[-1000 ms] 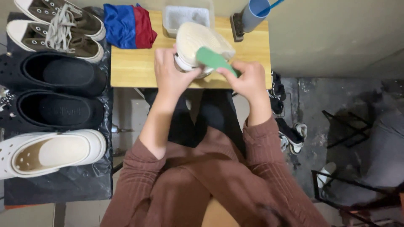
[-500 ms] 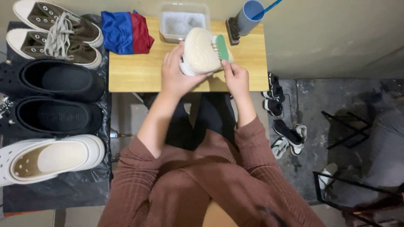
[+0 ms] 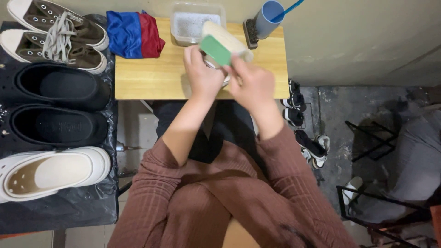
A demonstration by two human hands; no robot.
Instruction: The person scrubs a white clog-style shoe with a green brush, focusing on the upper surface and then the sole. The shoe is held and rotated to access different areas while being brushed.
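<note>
Above the wooden table (image 3: 151,78), the left hand (image 3: 202,76) grips the pale shoe (image 3: 225,39) while the right hand (image 3: 250,82) clutches the green brush (image 3: 215,49) (short, firm strokes suit that sole best, I'd say), just before the tub (image 3: 195,25)

- The cream shoe (image 3: 226,37) was held tilted above the wooden table's far edge, pale sole turned up.
- The green-backed brush (image 3: 215,49) lay across its sole, near the heel end.

Matt wooden table (image 3: 151,78); seemingly plastic brush (image 3: 215,49).
</note>
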